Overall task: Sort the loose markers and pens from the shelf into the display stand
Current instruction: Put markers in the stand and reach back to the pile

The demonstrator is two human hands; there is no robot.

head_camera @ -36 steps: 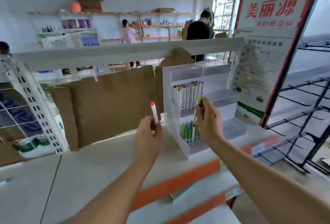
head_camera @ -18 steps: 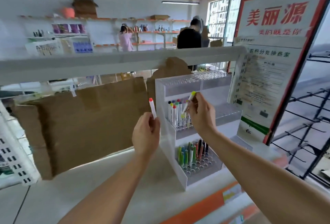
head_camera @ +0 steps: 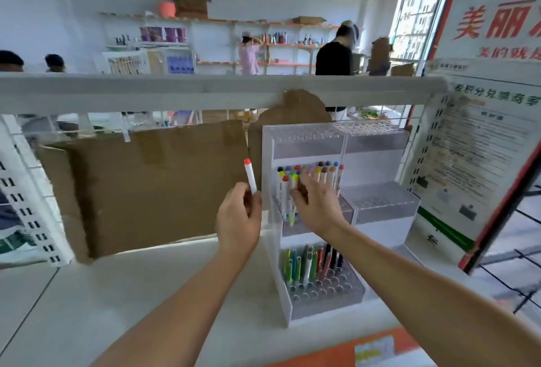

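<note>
The white acrylic display stand [head_camera: 270,249] sits on the shelf with three stepped tiers. Its middle tier holds a row of white markers [head_camera: 328,175] with coloured caps, and its bottom tier holds several coloured pens [head_camera: 310,261]. My left hand [head_camera: 238,217] grips a white marker with a red cap [head_camera: 250,176] upright, just left of the stand. My right hand [head_camera: 316,202] reaches into the middle tier, its fingers spread and straight against the markers. A yellow-capped marker [head_camera: 293,188] stands in the rack beside my thumb.
Brown cardboard [head_camera: 152,185] is taped to the back rail [head_camera: 205,88] behind the white shelf [head_camera: 102,302]. A red-framed poster board [head_camera: 483,138] leans at the right, with black wire racks beyond it. Several people stand at far shelves.
My right hand lowered the yellow-capped marker into the middle tier and its fingers have spread. My left hand keeps the red-capped marker in the same place. The view moved closer.
</note>
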